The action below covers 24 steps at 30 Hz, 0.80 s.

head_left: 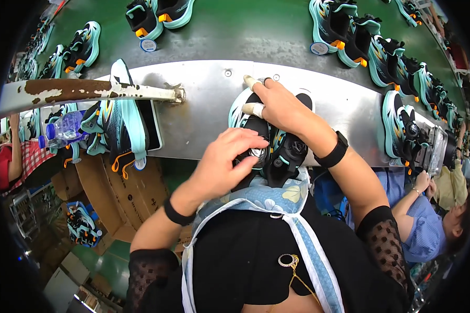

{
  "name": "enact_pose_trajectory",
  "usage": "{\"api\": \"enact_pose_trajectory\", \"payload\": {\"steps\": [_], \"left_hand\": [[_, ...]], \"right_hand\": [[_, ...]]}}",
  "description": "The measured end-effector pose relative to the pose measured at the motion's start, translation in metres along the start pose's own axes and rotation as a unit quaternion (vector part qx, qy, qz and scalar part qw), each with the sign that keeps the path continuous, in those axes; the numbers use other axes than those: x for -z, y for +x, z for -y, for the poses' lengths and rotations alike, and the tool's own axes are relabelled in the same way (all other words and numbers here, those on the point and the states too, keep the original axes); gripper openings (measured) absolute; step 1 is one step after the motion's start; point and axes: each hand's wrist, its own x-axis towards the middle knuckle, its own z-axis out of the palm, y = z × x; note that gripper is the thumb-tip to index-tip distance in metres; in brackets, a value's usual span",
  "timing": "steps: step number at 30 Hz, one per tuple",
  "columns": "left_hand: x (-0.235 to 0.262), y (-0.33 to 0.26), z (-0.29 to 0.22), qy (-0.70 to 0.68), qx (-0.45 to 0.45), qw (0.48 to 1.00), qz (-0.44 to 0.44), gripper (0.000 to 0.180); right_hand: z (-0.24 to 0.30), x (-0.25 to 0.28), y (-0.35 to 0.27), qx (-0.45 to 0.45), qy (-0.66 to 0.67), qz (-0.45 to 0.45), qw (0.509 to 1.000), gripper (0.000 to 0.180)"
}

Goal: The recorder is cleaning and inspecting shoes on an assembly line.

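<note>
A pair of black and mint-green sports shoes lies in front of me at the metal ledge, heels toward my body. My left hand [220, 163] is at the left sneaker [238, 107], thumb and forefinger curled round the round lacing dial [257, 152] on its tongue. Across the front of the same shoe reaches my right hand [283, 106], its fingers bent over the upper and pale coverings on two fingertips. Partly under my right wrist sits the right sneaker [292, 148], with a dark dial of its own.
Green belt [245, 31] beyond the ledge carries several similar shoes. A chipped metal bar [99, 91] crosses at left, above more shoes [122, 125] and a plastic bottle [65, 129]. Below stands an open cardboard box [125, 188]. Co-workers sit on both sides.
</note>
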Motion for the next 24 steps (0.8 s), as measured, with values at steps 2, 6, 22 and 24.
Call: {"api": "enact_pose_trajectory", "payload": {"steps": [2, 6, 22, 24], "left_hand": [[0.013, 0.01, 0.002, -0.062, 0.018, 0.997, 0.045, 0.032], [-0.005, 0.011, -0.017, 0.085, 0.111, 0.99, -0.012, 0.028], [-0.001, 0.014, 0.014, -0.03, -0.082, 0.992, 0.09, 0.039], [0.01, 0.019, 0.012, 0.027, -0.111, 0.98, 0.16, 0.045]], "right_hand": [[-0.004, 0.0, 0.001, 0.003, 0.013, 0.002, 1.0, 0.063], [-0.003, 0.005, 0.003, -0.007, 0.03, 0.022, 0.999, 0.062], [0.015, 0.031, -0.042, 0.026, 0.018, -0.022, 0.999, 0.046], [0.01, 0.03, -0.04, 0.014, 0.029, -0.008, 0.999, 0.05]]}}
